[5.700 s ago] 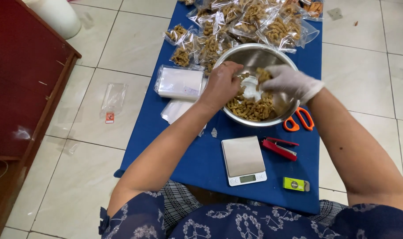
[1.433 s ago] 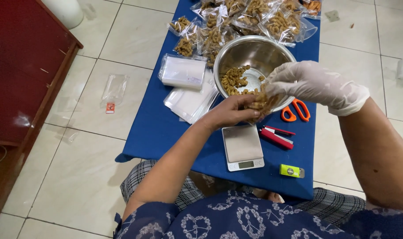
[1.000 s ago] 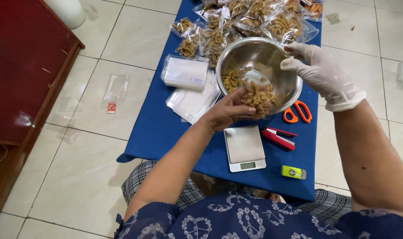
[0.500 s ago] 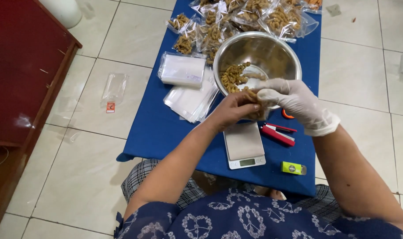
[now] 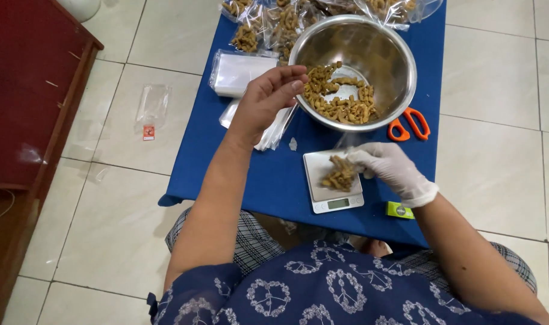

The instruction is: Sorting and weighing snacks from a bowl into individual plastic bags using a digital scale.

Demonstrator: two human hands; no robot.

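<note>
A: Room? We see pale tiled floor [image 5: 497,72], red cabinet [image 5: 27,96] far left, blue table [image 5: 250,168] w/ steel bowl [image 5: 401,54].

B: Our left hand [image 5: 265,99] hovers open by bowl rim. Gloved right hand [image 5: 386,168] pinches snack bag [image 5: 340,174] resting on scale [image 5: 333,183], just below fingertips.

Blue cloth-covered surface [image 5: 244,174]. Shiny silver steel bowl [image 5: 395,66] w/ golden-brown curly snacks [image 5: 343,105]. Orange-handled scissors [image 5: 410,123]. White-gloved right hand [image 5: 386,165]. Silver-white flat scale [image 5: 337,201]. Small lime-green box [image 5: 399,210]. Navy dress w/ white floral print [image 5: 322,295].
</note>
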